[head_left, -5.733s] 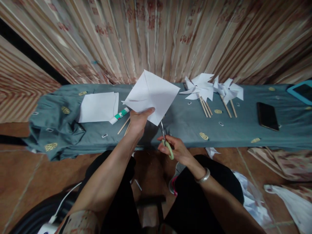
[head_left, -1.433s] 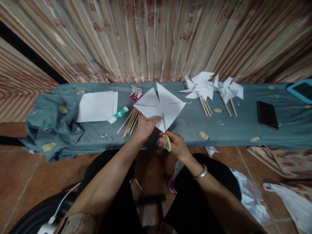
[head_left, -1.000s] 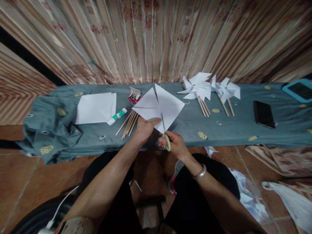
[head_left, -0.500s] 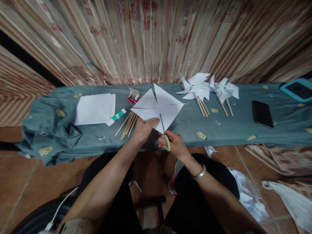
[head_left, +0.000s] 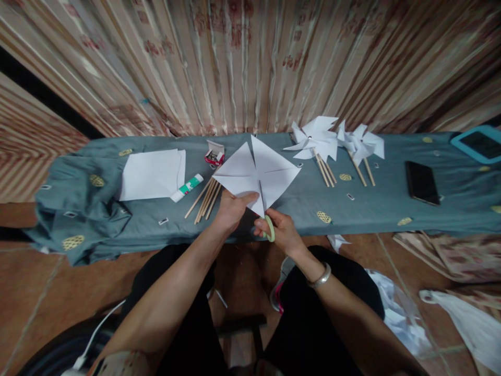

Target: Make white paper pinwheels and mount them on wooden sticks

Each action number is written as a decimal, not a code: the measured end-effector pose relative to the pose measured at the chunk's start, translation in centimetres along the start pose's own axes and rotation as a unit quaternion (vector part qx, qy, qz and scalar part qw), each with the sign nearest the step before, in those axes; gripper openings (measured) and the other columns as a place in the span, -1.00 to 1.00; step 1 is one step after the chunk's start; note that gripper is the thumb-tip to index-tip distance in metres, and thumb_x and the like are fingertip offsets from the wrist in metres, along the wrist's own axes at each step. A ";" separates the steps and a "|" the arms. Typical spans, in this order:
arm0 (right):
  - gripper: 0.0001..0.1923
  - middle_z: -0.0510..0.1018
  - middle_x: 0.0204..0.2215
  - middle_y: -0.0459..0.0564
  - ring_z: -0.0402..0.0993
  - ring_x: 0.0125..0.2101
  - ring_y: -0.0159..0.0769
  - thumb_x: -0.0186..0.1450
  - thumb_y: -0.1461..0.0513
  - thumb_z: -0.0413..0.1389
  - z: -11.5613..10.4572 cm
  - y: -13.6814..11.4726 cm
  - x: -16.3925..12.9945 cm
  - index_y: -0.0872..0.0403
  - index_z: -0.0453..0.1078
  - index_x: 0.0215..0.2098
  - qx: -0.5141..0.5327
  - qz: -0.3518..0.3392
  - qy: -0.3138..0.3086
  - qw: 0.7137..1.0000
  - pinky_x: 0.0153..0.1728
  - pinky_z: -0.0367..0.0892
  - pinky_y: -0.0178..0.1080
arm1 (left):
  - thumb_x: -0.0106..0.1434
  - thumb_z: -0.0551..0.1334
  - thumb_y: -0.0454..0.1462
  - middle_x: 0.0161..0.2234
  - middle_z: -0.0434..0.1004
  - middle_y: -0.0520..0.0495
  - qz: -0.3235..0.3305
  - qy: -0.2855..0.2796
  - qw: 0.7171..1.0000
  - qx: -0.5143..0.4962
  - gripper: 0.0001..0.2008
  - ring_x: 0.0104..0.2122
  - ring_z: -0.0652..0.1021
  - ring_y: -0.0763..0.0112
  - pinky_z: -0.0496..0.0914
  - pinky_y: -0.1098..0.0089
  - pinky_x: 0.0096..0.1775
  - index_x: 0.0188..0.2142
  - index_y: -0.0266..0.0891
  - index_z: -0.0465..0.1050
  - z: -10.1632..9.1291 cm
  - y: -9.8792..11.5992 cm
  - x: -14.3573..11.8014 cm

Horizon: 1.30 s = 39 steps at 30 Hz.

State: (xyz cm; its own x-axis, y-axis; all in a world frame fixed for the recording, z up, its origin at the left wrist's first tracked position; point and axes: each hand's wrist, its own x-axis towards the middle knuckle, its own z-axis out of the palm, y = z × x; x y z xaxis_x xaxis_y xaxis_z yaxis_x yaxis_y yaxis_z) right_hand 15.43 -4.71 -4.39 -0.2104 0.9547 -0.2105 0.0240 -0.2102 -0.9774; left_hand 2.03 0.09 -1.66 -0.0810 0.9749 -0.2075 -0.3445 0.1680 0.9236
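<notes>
A square of white paper [head_left: 274, 169], slit from its corners toward the middle, is raised over the cloth-covered bench. My left hand [head_left: 234, 208] pinches its lower left part, thumb on top. In my right hand [head_left: 284, 230] are scissors with light green handles [head_left: 270, 228], at the paper's near corner. Their blades lie along the slit there, mostly hidden by the paper. Beside my left hand lie several thin wooden sticks [head_left: 207, 202]. Just behind them stands a small open red box [head_left: 214, 154] with small dark pieces inside.
A stack of white paper [head_left: 151, 175] and a glue stick [head_left: 187, 188] lie on the left. Finished paper pinwheels [head_left: 319, 137] on sticks, a phone [head_left: 421, 183] and a blue-framed tablet [head_left: 479, 143] lie to the right. A bag of paper scraps [head_left: 403, 318] is on the floor.
The paper has shifted slightly to the right and turned a little, with both hands moving slightly along. My grip on the paper and scissors is the same.
</notes>
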 end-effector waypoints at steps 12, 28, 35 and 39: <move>-0.55 0.54 -0.61 -0.10 0.41 -0.60 -0.44 0.01 -0.10 0.34 0.0 0.5 0.1 0.09 0.40 -0.49 0.032 0.021 0.003 0.999 -0.54 0.33 -0.37 | -0.23 0.44 -0.28 -0.47 0.57 -0.02 0.014 0.009 1.000 0.005 -0.75 -0.47 0.50 0.38 0.40 0.33 -0.30 -0.49 -0.30 0.52 -0.3 -0.6 0.3; -0.56 0.52 -0.64 -0.09 0.38 -0.62 -0.44 0.07 -0.12 0.29 0.0 0.3 0.2 0.08 0.39 -0.53 -0.006 0.000 0.009 1.000 -0.56 0.28 -0.37 | -0.23 0.43 -0.29 -0.51 0.53 0.01 -0.007 -0.003 1.000 0.001 -0.76 -0.51 0.47 0.40 0.35 0.36 -0.37 -0.50 -0.29 0.49 -0.1 -0.1 -0.2; -0.55 0.50 -0.67 -0.11 0.36 -0.63 -0.46 0.03 -0.12 0.31 0.1 -0.1 0.1 0.08 0.39 -0.55 0.011 0.009 0.012 1.000 -0.59 0.27 -0.38 | -0.23 0.43 -0.28 -0.54 0.53 0.01 -0.005 -0.004 1.000 0.007 -0.79 -0.53 0.46 0.40 0.35 0.36 -0.39 -0.54 -0.27 0.48 -0.2 -0.3 -0.1; -0.55 0.53 -0.65 -0.12 0.39 -0.63 -0.46 -0.01 -0.09 0.35 0.4 -0.5 -0.2 0.08 0.38 -0.51 0.040 0.029 -0.004 0.999 -0.57 0.30 -0.38 | -0.23 0.43 -0.28 -0.54 0.53 0.00 -0.008 -0.002 1.000 0.013 -0.78 -0.54 0.46 0.39 0.36 0.36 -0.39 -0.54 -0.29 0.49 -0.2 -0.1 -0.2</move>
State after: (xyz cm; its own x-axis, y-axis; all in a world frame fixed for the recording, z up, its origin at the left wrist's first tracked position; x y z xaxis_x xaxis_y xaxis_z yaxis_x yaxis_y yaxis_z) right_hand 15.08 -4.85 -3.85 -0.2182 0.9387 -0.2668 -0.0418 -0.2821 -0.9585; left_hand 1.85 -0.12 -1.75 -0.0721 0.9725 -0.2213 -0.3205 0.1875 0.9285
